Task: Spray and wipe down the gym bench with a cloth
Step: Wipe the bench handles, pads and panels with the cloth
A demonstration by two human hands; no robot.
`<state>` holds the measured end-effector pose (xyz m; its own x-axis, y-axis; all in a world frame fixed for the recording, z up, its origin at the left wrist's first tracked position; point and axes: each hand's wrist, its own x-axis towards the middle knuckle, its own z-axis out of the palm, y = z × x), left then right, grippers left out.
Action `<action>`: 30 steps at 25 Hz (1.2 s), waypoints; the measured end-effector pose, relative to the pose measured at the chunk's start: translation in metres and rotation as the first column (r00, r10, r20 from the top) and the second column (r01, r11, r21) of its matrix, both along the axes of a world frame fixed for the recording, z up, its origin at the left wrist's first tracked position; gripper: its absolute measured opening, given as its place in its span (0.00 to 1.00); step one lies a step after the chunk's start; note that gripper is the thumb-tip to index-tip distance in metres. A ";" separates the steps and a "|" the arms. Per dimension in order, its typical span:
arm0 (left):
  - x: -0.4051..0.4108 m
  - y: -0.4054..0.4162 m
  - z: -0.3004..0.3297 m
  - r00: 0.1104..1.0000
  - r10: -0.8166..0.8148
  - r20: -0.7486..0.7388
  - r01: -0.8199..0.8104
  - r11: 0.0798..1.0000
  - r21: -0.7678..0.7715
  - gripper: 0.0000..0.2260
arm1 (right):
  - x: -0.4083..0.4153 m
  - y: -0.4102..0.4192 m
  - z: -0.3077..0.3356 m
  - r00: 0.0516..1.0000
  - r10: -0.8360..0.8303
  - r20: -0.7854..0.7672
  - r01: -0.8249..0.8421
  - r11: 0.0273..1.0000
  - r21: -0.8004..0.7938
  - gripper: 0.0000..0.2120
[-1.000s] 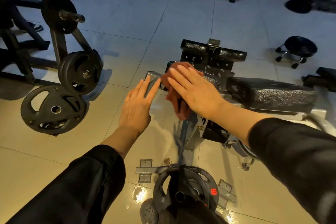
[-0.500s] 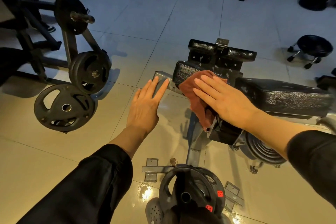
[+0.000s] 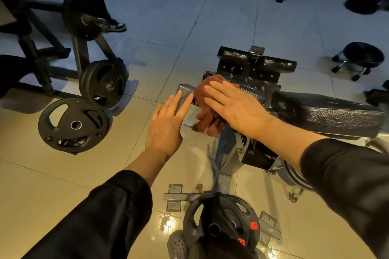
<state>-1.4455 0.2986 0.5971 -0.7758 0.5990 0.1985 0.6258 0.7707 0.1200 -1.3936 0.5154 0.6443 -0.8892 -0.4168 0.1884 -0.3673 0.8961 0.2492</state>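
On one bench (image 3: 328,111), two flat hands, right hand (image 3: 235,107) pressing one cloth (image 3: 207,101)

Glossy beige floor tiles (image 3: 52,185) catch bright glints near the bottom. A plate rack (image 3: 77,44) stands left, one weight plate (image 3: 73,125) leaning at its foot. A black wheeled stool (image 3: 362,57) sits far right; dim machines line the top.

A rust-red cloth (image 3: 207,101) lies on the black pebble-textured bench pad (image 3: 328,111), above beige floor tiles (image 3: 52,185).
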 end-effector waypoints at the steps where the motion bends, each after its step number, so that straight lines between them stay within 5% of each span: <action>1: -0.001 0.000 -0.001 1.000 0.012 -0.003 -0.012 1.000 -0.004 0.50 | 0.010 0.009 0.000 1.000 -0.007 0.002 0.007 1.000 0.001 0.34; 7: 0.000 0.002 0.001 1.000 0.028 0.008 -0.028 1.000 -0.011 0.48 | 0.052 0.041 0.003 0.999 -0.042 -0.010 0.043 0.998 0.048 0.33; 13: -0.001 0.003 -0.002 0.999 0.036 -0.006 -0.036 0.999 -0.008 0.48 | 0.004 -0.003 0.021 0.989 -0.068 -0.130 0.066 0.998 -0.025 0.24; 17: 0.000 0.004 0.000 0.999 0.038 0.002 -0.038 0.999 0.006 0.45 | -0.016 -0.027 0.012 0.965 -0.251 0.069 0.254 0.966 -0.039 0.37; 30: -0.001 -0.001 -0.003 1.000 0.005 -0.027 -0.006 1.000 -0.023 0.48 | 0.039 0.031 -0.008 0.996 -0.086 -0.025 0.088 0.989 0.119 0.39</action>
